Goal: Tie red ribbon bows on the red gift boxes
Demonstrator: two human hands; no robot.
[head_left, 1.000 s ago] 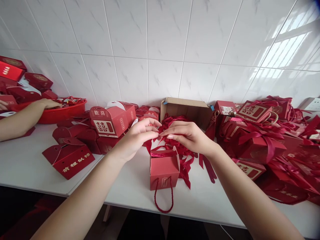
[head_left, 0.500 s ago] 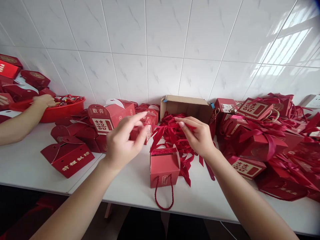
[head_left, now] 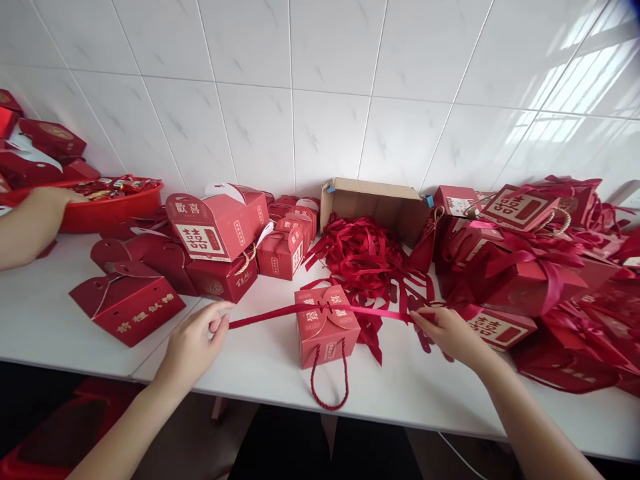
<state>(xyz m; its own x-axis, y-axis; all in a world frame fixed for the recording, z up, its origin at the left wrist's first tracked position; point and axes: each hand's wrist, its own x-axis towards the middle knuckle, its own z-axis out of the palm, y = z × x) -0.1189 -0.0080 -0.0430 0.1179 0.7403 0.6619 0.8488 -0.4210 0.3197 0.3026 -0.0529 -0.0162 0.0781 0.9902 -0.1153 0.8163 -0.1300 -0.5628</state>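
A small red gift box (head_left: 326, 331) with a red cord handle stands at the front of the white table (head_left: 280, 373). A red ribbon (head_left: 270, 316) is stretched level across its top. My left hand (head_left: 193, 343) pinches the ribbon's left end, left of the box. My right hand (head_left: 447, 331) pinches the right end, right of the box. Both hands hover just above the tabletop.
A heap of loose red ribbons (head_left: 367, 257) lies behind the box, before an open cardboard carton (head_left: 375, 203). Red gift boxes (head_left: 210, 233) crowd the left; ribboned boxes (head_left: 525, 273) pile at right. Another person's arm (head_left: 27, 223) reaches by a red basin (head_left: 100, 210).
My hands moved apart and down from above the box, pulling the ribbon out taut to both sides. The box's top flaps now show closed. The view tilted slightly.
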